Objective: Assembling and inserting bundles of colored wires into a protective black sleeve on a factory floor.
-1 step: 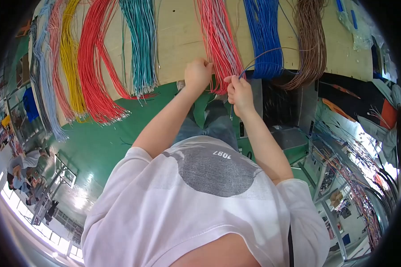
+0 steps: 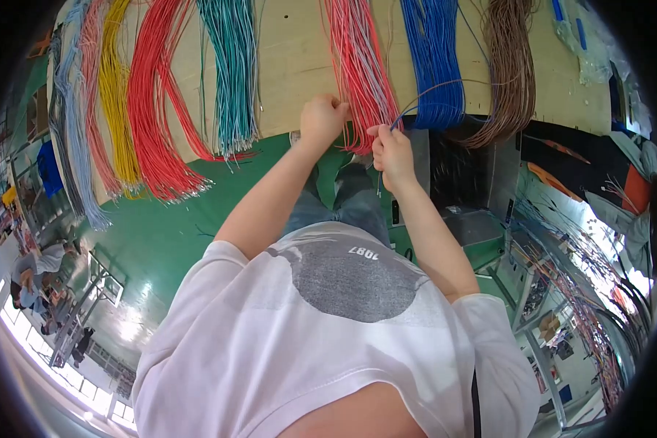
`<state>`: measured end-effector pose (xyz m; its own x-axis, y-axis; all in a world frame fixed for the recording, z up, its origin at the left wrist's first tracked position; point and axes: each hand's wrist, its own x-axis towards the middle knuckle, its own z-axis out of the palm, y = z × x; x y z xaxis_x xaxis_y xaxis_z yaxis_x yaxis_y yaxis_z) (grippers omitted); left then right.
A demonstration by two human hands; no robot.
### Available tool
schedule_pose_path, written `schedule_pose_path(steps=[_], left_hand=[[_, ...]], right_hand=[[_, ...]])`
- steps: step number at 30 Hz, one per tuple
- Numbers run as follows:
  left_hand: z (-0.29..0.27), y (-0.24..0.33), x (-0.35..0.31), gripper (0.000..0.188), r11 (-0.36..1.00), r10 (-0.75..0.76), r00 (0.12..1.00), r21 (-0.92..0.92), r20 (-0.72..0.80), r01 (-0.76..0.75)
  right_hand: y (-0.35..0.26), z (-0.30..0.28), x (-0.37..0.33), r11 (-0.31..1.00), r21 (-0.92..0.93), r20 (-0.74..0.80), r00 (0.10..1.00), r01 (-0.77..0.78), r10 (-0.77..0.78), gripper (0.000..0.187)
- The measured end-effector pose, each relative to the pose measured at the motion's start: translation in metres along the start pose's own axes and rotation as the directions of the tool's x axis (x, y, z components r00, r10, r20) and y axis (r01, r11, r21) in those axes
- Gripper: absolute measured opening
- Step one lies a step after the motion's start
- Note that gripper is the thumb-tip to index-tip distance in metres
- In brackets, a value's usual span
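Observation:
My right hand (image 2: 394,157) is closed in a pinch on a blue wire and a thin brown wire, which arc up and right from its fingertips; thin ends hang below it. Just left of it, the pink-red wire bundle (image 2: 361,66), mixed with greyish strands, drapes over the table's near edge. At that bundle's left side my left hand (image 2: 324,120) is closed with curled fingers; what it holds, if anything, is hidden. Right of the pink-red wires lie a blue wire bundle (image 2: 434,58) and a brown wire bundle (image 2: 511,66).
Across the wooden table (image 2: 292,66) to the left lie teal wires (image 2: 230,80), red wires (image 2: 150,109), yellow wires (image 2: 114,95) and paler bundles, their ends overhanging the edge. Plastic bags (image 2: 591,55) sit at the far right. A rack of loose wires (image 2: 584,292) stands at right.

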<state>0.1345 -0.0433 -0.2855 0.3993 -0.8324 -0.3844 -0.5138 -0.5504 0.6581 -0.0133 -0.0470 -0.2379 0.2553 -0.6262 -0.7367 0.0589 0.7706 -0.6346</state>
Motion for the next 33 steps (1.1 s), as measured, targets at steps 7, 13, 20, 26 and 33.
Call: schedule_pose_path(steps=[7,13,20,26,33], left_hand=[[-0.050,0.011,0.001,0.017,0.762,-0.108,0.852,-0.508,0.513,0.402],[-0.080,0.037,0.006,0.017,0.710,-0.065,0.964,-0.667,0.257,0.226],[-0.117,-0.041,0.022,0.019,0.899,-0.044,0.946,-0.426,-0.321,-0.103],[-0.117,-0.073,0.001,0.017,0.924,0.244,0.960,0.334,-0.140,-0.186],[-0.125,-0.065,0.010,0.008,0.899,0.201,0.972,0.371,0.119,-0.231]], right_hand=[[0.015,0.010,0.015,0.935,-0.279,0.169,0.970,0.218,-0.176,0.025],[0.028,0.046,0.001,0.915,-0.365,0.494,0.869,0.173,0.032,0.020],[0.012,0.087,0.025,0.886,-0.289,0.394,0.888,0.364,-0.237,0.027],[0.001,0.153,0.063,0.995,0.094,-0.001,1.000,0.020,-0.020,0.026],[0.027,0.166,0.069,0.982,0.053,-0.075,0.979,-0.184,0.188,0.025]])
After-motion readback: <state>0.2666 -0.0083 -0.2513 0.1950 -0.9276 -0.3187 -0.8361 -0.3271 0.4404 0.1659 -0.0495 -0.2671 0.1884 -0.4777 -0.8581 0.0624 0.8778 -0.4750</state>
